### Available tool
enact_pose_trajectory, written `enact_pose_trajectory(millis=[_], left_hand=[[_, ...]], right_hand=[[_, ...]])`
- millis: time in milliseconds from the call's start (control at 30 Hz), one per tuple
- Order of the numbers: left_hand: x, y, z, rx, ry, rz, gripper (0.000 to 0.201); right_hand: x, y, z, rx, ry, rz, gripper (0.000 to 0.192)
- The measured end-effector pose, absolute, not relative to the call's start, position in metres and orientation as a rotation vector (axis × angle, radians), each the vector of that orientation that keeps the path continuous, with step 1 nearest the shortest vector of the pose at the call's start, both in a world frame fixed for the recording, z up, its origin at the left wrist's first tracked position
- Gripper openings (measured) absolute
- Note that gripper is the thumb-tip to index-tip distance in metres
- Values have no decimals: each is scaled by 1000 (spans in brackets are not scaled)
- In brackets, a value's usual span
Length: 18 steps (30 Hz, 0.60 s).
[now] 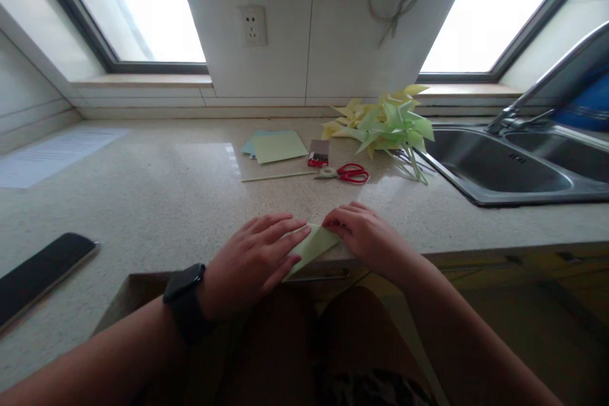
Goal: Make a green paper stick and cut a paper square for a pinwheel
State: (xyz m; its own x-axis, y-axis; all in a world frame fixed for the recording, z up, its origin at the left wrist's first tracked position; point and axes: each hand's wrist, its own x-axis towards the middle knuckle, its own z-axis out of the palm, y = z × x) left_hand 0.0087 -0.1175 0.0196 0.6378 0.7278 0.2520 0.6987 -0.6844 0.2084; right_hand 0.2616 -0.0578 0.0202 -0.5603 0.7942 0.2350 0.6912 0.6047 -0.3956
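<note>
Head view: find pale green paper [314, 243] at the front edge of the bench [190, 203], partly under the left hand [257, 255]. Note left fingers extended, slightly parted, laid over the paper; right hand [364, 231] with fingers drawn together, pinching its far edge. Treat as probably light, thin, easily creased; hold lightly by the edges.

Pale green on paper [316, 243] at front edge of off-white, finely speckled desk [166, 203]. Yellow and light green on pinwheels [387, 119] near back edge. Red on scissor handles [343, 174].
</note>
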Motion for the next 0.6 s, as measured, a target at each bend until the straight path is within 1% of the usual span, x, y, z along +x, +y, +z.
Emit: enact_pose_trajectory(millis=[300,600], left_hand=[[12,-109,10,2724,1305,363,47],[13,-108,13,2672,1326,368,44]], right_hand=[[253,-61,17,-1220,-2458,64,12],[251,-70,6,-1225,-2397,65,12]])
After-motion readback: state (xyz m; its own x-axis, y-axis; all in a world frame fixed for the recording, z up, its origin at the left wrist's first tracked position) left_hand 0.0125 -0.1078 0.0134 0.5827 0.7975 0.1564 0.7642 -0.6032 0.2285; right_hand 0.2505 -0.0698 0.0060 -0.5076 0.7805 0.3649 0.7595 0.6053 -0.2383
